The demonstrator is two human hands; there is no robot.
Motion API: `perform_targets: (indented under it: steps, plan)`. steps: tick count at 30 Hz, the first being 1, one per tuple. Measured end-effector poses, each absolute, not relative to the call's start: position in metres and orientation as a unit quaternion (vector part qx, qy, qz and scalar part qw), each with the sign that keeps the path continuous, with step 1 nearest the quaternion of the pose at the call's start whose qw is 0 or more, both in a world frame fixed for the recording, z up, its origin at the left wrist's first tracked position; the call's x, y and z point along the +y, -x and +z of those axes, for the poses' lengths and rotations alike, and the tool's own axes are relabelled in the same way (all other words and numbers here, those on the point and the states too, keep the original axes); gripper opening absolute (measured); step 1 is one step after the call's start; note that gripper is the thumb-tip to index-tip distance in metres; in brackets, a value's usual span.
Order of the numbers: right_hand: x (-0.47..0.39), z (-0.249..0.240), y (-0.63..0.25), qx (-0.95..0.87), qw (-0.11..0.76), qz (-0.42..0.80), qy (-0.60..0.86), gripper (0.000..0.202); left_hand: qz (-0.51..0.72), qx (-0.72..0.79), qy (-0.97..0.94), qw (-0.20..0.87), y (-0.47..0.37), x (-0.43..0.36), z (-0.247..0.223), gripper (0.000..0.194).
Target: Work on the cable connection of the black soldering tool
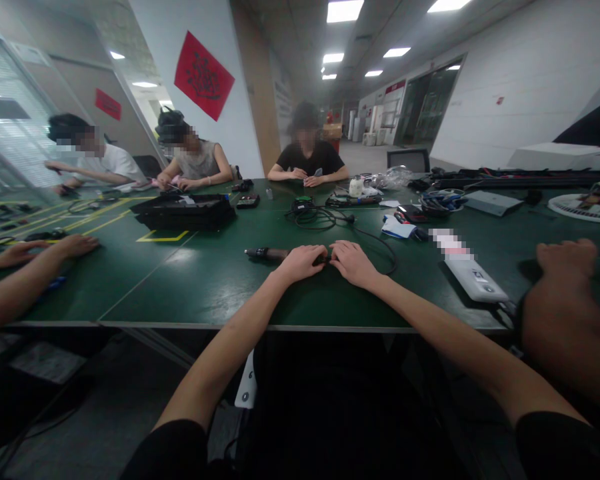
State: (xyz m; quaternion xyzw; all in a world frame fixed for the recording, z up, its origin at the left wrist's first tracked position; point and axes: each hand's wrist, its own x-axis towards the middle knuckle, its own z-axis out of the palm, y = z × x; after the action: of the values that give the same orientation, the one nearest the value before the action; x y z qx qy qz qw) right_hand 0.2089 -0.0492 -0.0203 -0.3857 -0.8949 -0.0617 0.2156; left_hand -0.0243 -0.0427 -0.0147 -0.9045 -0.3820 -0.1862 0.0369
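Observation:
On the green table (180, 287), my left hand (303, 262) is curled over a dark tool (267, 253) whose pointed end sticks out to the left. My right hand (353, 261) lies just right of it, its fingers bent together near the tool's other end. A small dark part (321, 260) shows between the two hands; what exactly the right fingers hold is hidden. A black cable (387, 243) curves behind and to the right of my right hand.
A black tray (185, 212) stands at the back left. Right of my hands are a blue-white packet (399, 227) and a white device (475, 277). Other people's arms rest at both sides; three people sit across the table. Cables and parts lie along the back.

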Motion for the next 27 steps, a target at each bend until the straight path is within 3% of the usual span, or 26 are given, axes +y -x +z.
perform_targets:
  steps: [27]
  plan:
    - [-0.0408, -0.0274, -0.2160, -0.903, 0.219, 0.011, 0.371, 0.010, -0.205, -0.380, 0.902, 0.030, 0.0254, -0.0370, -0.0210, 0.013]
